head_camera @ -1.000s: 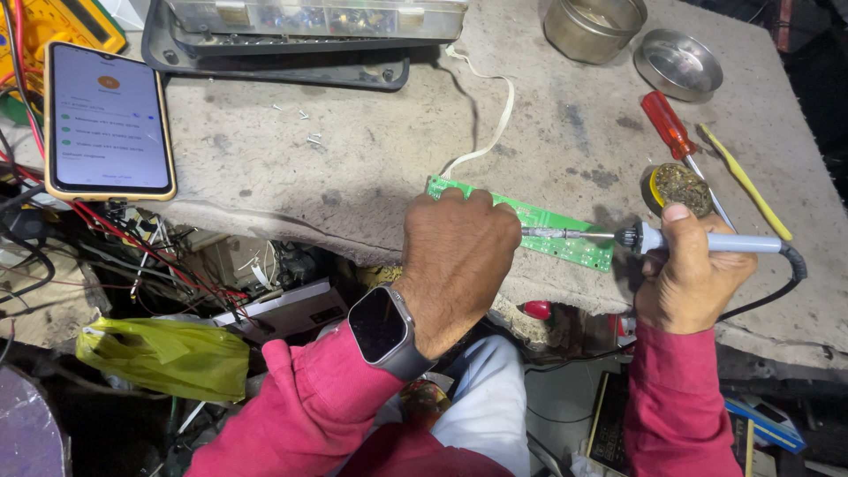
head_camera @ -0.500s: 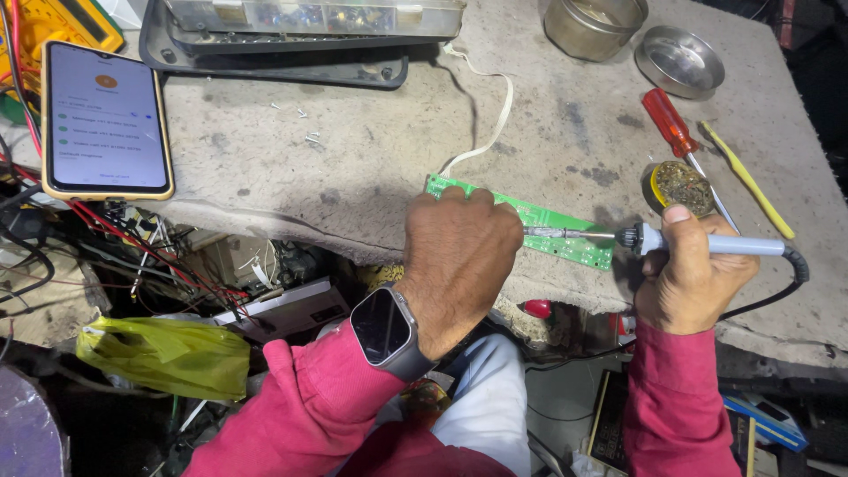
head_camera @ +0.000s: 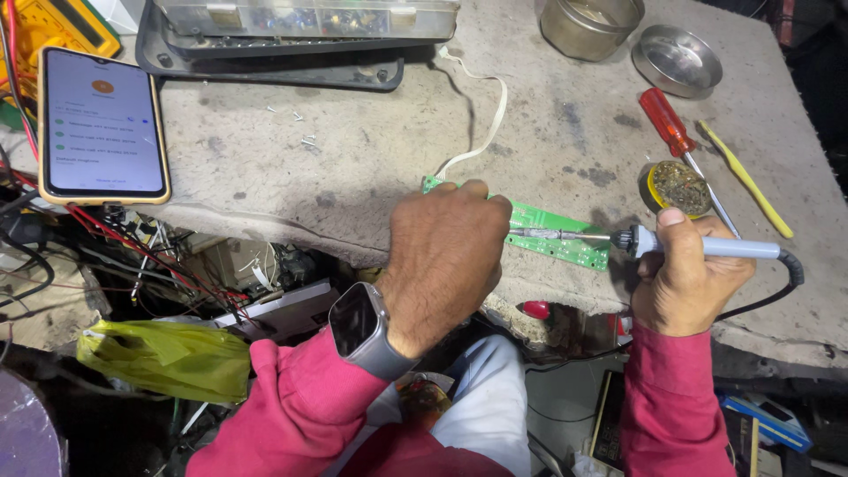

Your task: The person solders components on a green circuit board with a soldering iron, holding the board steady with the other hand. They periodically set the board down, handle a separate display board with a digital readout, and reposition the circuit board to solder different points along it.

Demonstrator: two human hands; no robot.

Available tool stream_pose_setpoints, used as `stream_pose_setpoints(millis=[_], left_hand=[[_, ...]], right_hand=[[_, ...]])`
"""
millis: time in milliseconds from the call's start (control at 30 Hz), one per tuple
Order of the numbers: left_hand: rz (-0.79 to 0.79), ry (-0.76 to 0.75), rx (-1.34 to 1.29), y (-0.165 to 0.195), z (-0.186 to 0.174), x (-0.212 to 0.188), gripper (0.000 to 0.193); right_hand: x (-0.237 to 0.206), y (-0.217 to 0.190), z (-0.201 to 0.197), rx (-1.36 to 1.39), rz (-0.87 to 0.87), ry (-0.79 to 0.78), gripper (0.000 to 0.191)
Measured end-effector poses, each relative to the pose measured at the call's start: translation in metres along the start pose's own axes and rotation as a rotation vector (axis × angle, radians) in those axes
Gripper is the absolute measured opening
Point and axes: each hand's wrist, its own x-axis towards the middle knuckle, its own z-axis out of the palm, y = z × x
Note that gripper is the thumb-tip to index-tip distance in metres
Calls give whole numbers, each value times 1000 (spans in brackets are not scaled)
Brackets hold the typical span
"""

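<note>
The left hand (head_camera: 446, 256) is lying knuckles-up over the left end of the green circuit board (head_camera: 552, 234), pressing it down near the front edge of the bench (head_camera: 353, 159); whether the fingers are curling around the board cannot be told. The right hand (head_camera: 685, 283) is closing firmly around the pale handle of the soldering iron (head_camera: 654, 241), whose tip is resting on the board just beside the left fingers. A white wire (head_camera: 486, 124) is running from the board toward the back edge. A round tin of flux (head_camera: 675, 187) (lid off) and a red screwdriver (head_camera: 667, 124) are lying near the right hand. A phone (head_camera: 102, 124) is lying at the left edge.
</note>
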Motion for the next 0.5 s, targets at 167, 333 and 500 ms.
stream_pose_setpoints(millis=[167,333,500], left_hand=[[-24,-6,-1,-3,8,1,13],[-33,-11,4,-3,12,0,13],[-42,-43,36,1,14,2,9]], right_hand=[[0,-2,0,69,14,3,29],[1,-5,1,186,55,96,34],[1,-4,2,134,38,69,31]])
